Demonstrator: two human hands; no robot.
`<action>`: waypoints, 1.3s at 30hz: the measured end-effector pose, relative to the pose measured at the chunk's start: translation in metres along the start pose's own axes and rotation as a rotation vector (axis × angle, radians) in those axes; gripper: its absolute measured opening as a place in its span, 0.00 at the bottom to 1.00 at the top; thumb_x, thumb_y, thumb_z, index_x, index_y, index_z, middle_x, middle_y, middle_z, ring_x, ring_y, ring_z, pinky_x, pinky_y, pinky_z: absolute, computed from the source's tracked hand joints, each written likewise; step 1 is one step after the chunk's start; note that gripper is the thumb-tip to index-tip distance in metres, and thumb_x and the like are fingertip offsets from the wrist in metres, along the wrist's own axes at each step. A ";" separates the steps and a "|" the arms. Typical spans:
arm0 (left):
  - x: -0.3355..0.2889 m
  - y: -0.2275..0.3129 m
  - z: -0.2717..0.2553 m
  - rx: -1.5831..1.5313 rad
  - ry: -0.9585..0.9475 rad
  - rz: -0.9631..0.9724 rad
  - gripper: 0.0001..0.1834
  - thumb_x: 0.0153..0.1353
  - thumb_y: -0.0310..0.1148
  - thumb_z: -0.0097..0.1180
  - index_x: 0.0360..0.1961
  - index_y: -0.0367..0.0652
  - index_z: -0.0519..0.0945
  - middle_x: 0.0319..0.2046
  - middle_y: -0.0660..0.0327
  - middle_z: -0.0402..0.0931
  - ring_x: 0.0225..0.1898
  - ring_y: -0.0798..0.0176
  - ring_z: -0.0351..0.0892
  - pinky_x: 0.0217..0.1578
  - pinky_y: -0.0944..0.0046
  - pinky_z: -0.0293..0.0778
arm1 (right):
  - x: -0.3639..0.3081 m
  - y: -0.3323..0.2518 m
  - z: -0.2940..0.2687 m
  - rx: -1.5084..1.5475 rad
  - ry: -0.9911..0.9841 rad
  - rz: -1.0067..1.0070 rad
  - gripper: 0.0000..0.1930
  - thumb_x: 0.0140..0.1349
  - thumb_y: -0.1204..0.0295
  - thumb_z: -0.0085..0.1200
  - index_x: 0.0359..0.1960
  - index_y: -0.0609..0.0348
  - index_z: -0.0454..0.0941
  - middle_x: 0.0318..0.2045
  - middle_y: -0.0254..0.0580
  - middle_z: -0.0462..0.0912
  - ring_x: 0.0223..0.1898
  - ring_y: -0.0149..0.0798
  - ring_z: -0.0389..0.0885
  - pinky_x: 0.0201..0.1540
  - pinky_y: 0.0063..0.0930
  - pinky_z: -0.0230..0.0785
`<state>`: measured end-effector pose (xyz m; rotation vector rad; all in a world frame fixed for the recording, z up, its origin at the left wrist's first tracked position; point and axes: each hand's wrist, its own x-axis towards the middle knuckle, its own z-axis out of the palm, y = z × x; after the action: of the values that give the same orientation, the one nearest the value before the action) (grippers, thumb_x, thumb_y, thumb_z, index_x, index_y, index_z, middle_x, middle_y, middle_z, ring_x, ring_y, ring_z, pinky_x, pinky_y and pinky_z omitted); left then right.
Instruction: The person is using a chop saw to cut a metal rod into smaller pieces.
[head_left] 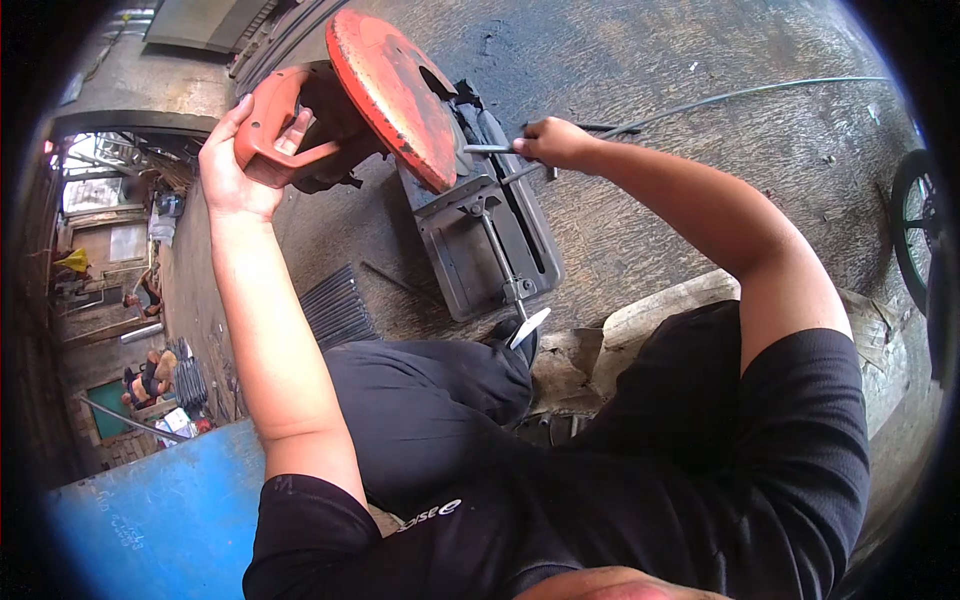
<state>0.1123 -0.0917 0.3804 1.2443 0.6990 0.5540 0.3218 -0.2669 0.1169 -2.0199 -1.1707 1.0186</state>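
An orange chop saw (pixel 385 85) with a scuffed round guard stands on the floor in front of me, its dark metal base (pixel 455 265) toward my legs. My left hand (pixel 235 165) is wrapped round its orange loop handle (pixel 262 125). At the right of the guard, my right hand (pixel 555 143) grips a short grey metal bar (pixel 487 149), whose free end points at the lower edge of the guard. Just below it, a long thin rod (pixel 740 97) runs from the saw's vise (pixel 485 215) out to the far right. The guard hides most of the blade.
Dark rods (pixel 340 305) lie bundled left of the base. A pale sheet (pixel 650 330) lies under my legs. A wheel (pixel 912 225) stands at the right edge, a blue panel (pixel 170 515) at lower left. Two people (pixel 148 380) are far off at the left.
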 end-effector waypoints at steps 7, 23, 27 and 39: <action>0.007 0.000 -0.011 0.035 -0.147 -0.034 0.26 0.63 0.41 0.46 0.58 0.37 0.66 0.53 0.51 0.69 0.43 0.52 0.76 0.48 0.45 0.75 | -0.066 -0.002 -0.028 0.846 0.127 0.003 0.15 0.69 0.59 0.45 0.31 0.58 0.70 0.20 0.32 0.70 0.20 0.25 0.66 0.22 0.20 0.57; -0.108 -0.015 0.085 0.235 -0.447 0.618 0.18 0.69 0.41 0.45 0.45 0.37 0.77 0.37 0.62 0.78 0.40 0.70 0.76 0.40 0.68 0.71 | -0.202 -0.174 -0.036 1.189 -0.020 -0.391 0.19 0.67 0.53 0.45 0.40 0.59 0.68 0.24 0.39 0.73 0.26 0.35 0.71 0.32 0.28 0.62; -0.143 -0.017 0.091 0.269 -0.623 0.519 0.16 0.69 0.39 0.45 0.46 0.37 0.76 0.39 0.62 0.79 0.45 0.71 0.75 0.49 0.67 0.70 | -0.226 -0.185 -0.025 1.236 -0.009 -0.364 0.21 0.69 0.51 0.40 0.43 0.60 0.68 0.26 0.39 0.75 0.26 0.32 0.72 0.33 0.27 0.66; -0.161 -0.018 0.073 0.213 -0.377 0.608 0.09 0.62 0.30 0.57 0.39 0.35 0.76 0.31 0.62 0.80 0.34 0.71 0.79 0.37 0.71 0.75 | -0.239 -0.177 0.018 0.744 0.081 -0.375 0.17 0.60 0.68 0.59 0.45 0.65 0.69 0.36 0.36 0.78 0.39 0.25 0.73 0.43 0.24 0.68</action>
<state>0.0580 -0.2594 0.4026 1.7167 0.0474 0.7221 0.1515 -0.3995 0.3225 -1.1968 -0.8932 0.9739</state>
